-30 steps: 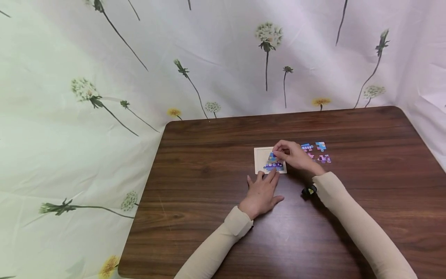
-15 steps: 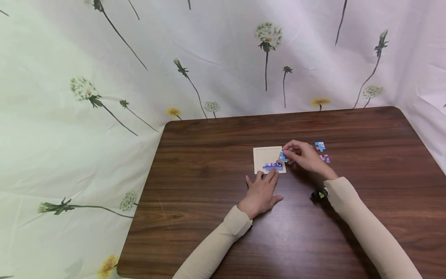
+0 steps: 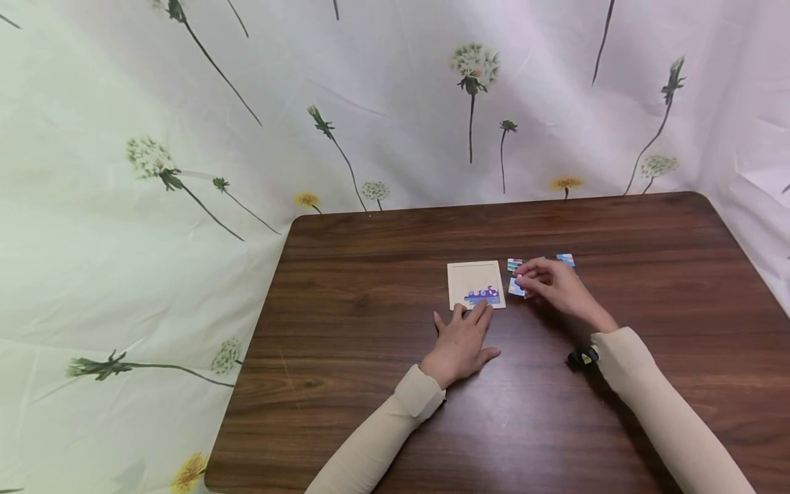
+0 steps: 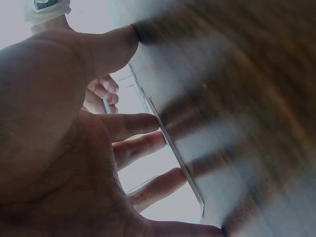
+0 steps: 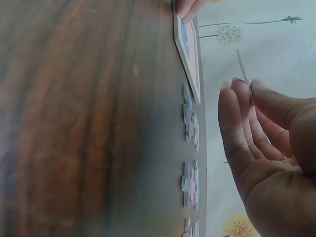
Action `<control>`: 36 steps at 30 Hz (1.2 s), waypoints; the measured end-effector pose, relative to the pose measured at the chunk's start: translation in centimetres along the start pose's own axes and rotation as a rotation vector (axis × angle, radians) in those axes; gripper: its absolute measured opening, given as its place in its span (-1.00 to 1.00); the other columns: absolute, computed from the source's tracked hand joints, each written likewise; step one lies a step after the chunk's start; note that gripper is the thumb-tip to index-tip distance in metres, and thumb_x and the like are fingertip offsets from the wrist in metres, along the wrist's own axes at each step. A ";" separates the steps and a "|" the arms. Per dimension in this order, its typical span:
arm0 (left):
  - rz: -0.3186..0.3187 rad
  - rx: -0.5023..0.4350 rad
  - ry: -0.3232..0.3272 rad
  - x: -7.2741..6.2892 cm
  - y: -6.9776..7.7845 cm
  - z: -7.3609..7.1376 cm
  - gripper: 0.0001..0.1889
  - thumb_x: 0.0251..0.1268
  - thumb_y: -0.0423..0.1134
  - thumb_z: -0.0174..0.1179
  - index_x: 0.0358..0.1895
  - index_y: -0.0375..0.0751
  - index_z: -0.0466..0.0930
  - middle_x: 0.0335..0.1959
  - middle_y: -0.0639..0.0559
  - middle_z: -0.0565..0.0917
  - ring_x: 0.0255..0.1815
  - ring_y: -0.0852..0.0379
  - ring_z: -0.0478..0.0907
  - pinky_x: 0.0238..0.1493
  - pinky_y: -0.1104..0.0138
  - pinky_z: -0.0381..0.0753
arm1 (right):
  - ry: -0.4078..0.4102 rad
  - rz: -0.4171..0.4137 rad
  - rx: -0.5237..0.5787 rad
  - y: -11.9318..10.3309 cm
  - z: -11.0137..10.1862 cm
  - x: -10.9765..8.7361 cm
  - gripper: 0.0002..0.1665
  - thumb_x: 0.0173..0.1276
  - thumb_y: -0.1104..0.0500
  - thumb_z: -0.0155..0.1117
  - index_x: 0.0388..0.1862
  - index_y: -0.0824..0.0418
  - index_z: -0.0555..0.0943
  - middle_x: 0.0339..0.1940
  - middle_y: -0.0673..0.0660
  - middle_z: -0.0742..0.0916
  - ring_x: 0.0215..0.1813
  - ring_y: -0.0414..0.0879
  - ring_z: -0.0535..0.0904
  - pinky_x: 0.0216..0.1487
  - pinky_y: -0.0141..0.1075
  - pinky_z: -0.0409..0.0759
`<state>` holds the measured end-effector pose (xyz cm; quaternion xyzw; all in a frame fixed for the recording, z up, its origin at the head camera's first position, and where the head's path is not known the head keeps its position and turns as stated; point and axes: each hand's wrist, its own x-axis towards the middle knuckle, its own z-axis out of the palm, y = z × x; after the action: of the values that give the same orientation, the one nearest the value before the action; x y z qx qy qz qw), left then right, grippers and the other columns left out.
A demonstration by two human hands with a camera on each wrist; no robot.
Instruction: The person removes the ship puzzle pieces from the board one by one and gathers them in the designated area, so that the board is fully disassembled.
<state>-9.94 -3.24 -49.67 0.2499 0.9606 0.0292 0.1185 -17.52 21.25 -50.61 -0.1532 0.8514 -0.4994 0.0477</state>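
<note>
My left hand (image 3: 458,350) lies with fingers spread on the table, fingertips on the near edge of a pale square puzzle board (image 3: 467,278). Joined purple and blue puzzle pieces (image 3: 481,296) sit in the board's lower right part. In the left wrist view, the straight fingers (image 4: 158,190) touch the board's rim. To the right of the board, my right hand (image 3: 563,291) pinches a jigsaw piece between thumb and fingertips. The right wrist view shows this jigsaw piece (image 5: 241,63) edge-on, raised off the table; its picture is not visible there.
Loose jigsaw pieces lie right of the board, partly hidden by the right hand; one striped piece (image 3: 514,264) and one blue piece (image 3: 565,259) show. The brown wooden table (image 3: 345,309) meets a flower-print cloth (image 3: 407,103) at its far edge.
My right hand has moved right, off the board, carrying the pinched jigsaw piece with it and baring more of the board. The left hand has stayed in place.
</note>
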 end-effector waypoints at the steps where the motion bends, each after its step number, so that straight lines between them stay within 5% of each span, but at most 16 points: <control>1: 0.000 0.000 0.002 0.0 0.0 0.0 -0.15 0.47 0.31 0.14 0.68 0.06 0.12 0.71 0.16 0.17 0.52 -0.09 0.30 0.33 -0.49 0.36 | -0.004 0.002 -0.003 0.0 -0.1 -0.2 -0.75 0.54 0.23 0.29 0.06 0.37 0.69 -0.23 0.33 0.81 -0.37 -0.18 0.73 -0.40 -0.24 0.72; 16: -0.016 -0.013 0.000 -0.2 0.0 0.2 -0.15 0.48 0.32 0.12 0.69 0.07 0.11 0.72 0.16 0.16 0.54 -0.09 0.27 0.35 -0.51 0.32 | -0.022 -0.001 -0.102 0.7 0.3 -2.2 -0.81 0.44 0.31 0.38 -0.02 0.34 0.73 -0.24 0.23 0.81 -0.36 -0.23 0.71 -0.36 -0.35 0.69; 36: -0.020 -0.025 -0.017 0.0 0.0 0.1 -0.15 0.49 0.32 0.10 0.70 0.09 0.08 0.73 0.17 0.12 0.56 -0.09 0.25 0.38 -0.52 0.28 | -0.077 -0.078 -0.258 0.3 0.7 -2.6 -0.84 0.34 0.30 0.49 -0.11 0.24 0.76 -0.36 0.04 0.78 -0.31 -0.25 0.66 -0.21 -0.41 0.67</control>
<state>-9.94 -3.25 -49.81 0.2388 0.9616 0.0379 0.1302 -14.97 21.61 -51.41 -0.2099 0.8994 -0.3812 0.0409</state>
